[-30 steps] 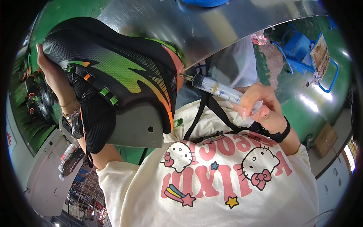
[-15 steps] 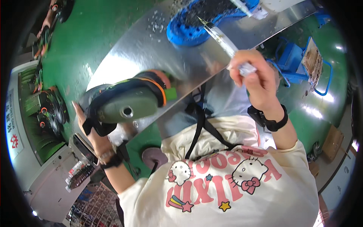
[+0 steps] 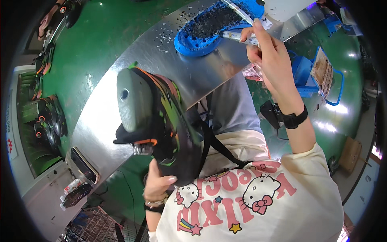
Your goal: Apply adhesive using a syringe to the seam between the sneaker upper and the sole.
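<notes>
My left hand grips a dark shoe with green and orange accents by its black lower end. A grey-green last with a round hole fills the shoe and faces up-left. In my right hand is a slim white-handled pointed tool. Its dark tip is at the near rim of a blue clog-shaped holder coated inside with black residue. A second white stick lies across the holder, its end close to my right index finger; I cannot tell whether they touch.
The holder rests on a shiny metal table scattered with black crumbs. A phone-like device and a dark bottle are at the lower left. More shoes stand on a green rack. A blue metal stand is at right.
My left hand has swung the shoe right and toward my body, turning it more upright. My right hand has moved up, bringing the tool's tip down to the blue holder.
</notes>
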Motion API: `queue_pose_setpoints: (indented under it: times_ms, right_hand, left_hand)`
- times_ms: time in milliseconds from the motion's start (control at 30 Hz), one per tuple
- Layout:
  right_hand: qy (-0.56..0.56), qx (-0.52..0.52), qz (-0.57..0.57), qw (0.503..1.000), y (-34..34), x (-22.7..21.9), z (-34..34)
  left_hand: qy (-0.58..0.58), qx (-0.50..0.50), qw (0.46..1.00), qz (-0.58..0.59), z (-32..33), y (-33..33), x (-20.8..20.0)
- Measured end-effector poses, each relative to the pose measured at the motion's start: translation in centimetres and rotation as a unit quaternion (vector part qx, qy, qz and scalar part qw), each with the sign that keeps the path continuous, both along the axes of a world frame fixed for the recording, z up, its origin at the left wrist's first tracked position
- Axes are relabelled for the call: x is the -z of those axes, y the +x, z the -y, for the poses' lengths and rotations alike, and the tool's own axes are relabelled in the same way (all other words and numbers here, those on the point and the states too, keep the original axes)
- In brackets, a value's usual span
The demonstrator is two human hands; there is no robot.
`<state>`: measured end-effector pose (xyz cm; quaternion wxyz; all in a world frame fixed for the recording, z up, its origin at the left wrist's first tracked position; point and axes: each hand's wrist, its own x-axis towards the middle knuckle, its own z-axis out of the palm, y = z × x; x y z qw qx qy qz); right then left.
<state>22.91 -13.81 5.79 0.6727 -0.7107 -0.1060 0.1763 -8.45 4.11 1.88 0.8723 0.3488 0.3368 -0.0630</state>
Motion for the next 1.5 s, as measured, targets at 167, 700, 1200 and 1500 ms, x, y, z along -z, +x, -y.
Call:
queue_pose_setpoints:
  times_ms: [167,700,1200,1500]
  right_hand:
    - [0.075,0.029,0.006,0.997,-4.5,-1.7,1.8]
    - [0.038,-0.184,0.167,0.968,-8.6,-3.4,4.3]
    - [-0.012,-0.119,0.149,0.982,-9.1,-3.9,4.6]
    - [0.035,-0.088,0.117,0.989,-10.0,-5.1,6.8]
  left_hand:
    - [-0.168,0.014,0.978,0.124,3.8,6.7,2.1]
    - [-0.202,0.01,0.969,0.144,5.9,11.6,4.2]
    - [-0.237,-0.001,0.955,0.177,5.8,11.8,4.0]
    - [-0.231,0.018,0.946,0.228,5.9,14.7,3.8]
